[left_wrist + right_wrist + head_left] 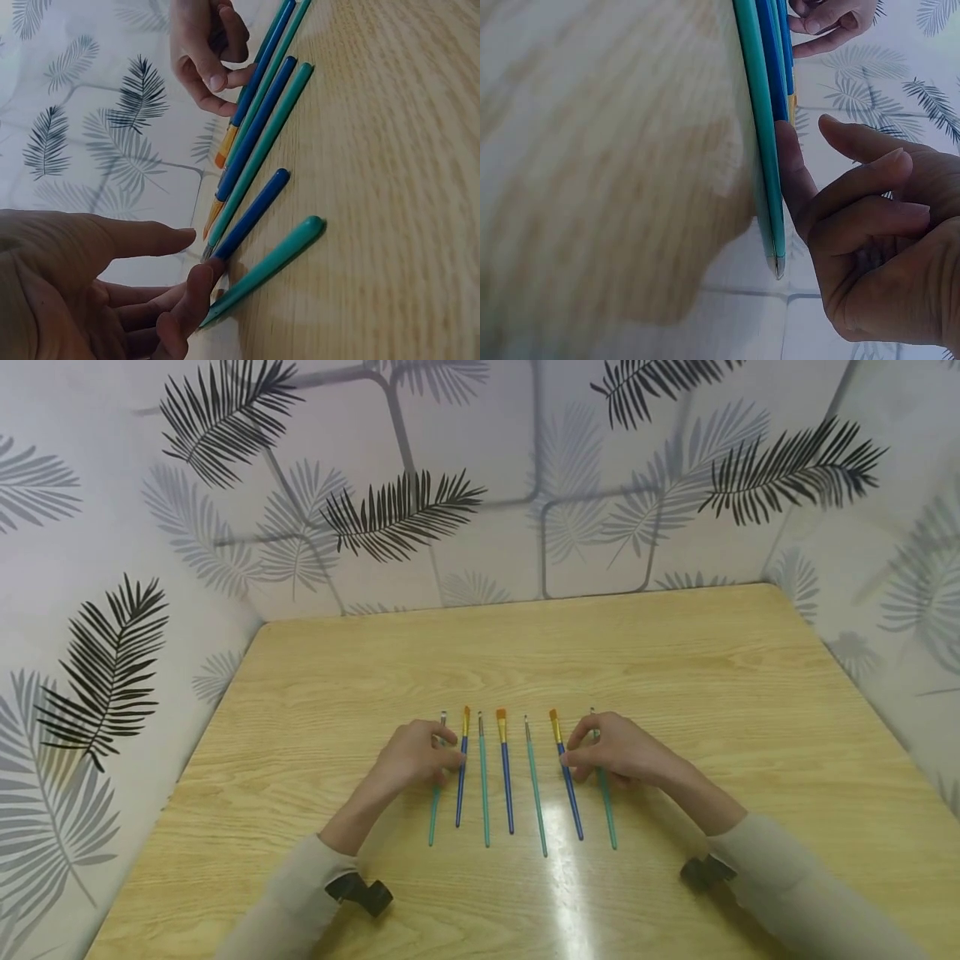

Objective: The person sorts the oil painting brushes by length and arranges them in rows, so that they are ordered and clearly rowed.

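Seven slim paintbrushes lie side by side across the middle of the pale wood-grain table, bristles towards its far edge and handle ends towards its near edge. Counting from the table's left edge, they alternate: teal brush, blue brush with orange bristles, second teal brush, second blue brush, third teal brush, third blue brush, fourth teal brush.

My left hand is over the two brushes nearest the left edge, thumb well apart from loosely bent fingers, gripping neither; I can't tell how firmly a fingertip meets the blue one. My right hand is over the two nearest the right edge, index fingertip at the third blue brush, thumb apart, other fingers bent, gripping nothing. Beyond the far edge stands a white leaf-patterned wall.
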### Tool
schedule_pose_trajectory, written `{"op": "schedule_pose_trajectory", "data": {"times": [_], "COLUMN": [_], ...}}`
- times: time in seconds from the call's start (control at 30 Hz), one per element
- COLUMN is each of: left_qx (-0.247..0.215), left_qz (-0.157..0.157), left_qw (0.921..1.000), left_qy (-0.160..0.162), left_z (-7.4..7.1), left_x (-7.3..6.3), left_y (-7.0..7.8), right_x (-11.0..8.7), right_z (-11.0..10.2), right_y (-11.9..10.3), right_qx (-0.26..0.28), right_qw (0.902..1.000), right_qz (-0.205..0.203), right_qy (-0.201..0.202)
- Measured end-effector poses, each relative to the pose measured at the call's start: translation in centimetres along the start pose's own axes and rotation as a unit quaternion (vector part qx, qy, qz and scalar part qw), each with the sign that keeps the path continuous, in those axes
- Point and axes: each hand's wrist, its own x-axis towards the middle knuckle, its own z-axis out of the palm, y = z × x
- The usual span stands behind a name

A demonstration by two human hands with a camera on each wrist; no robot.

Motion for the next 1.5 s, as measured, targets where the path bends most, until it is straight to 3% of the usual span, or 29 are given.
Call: {"op": "schedule_pose_trajectory", "data": {"times": [0.6, 1.1, 1.5], "left_qx": [0.067, 0.177, 0.175], "left_qz": [-0.001, 0.013, 0.011], "left_qw": [0.9973, 0.9828, 0.9831], "left_qy": [0.029, 0.053, 0.055], "left_z": [0.7, 1.6, 1.7], "left_x": [0.4, 1.3, 1.3], "left_y": [0.7, 1.8, 1.7], "right_x": [0.9, 1.1, 1.4], "right_z": [0.6, 1.1, 1.5], "right_y": [-1.3, -1.0, -1.5], "right_qx": [-0.066, -0.088, -0.104], "right_qw": [0.9975, 0.9949, 0.9942], "right_qz": [0.020, 0.036, 0.000], "right_qy": [0.014, 0.033, 0.026]}}
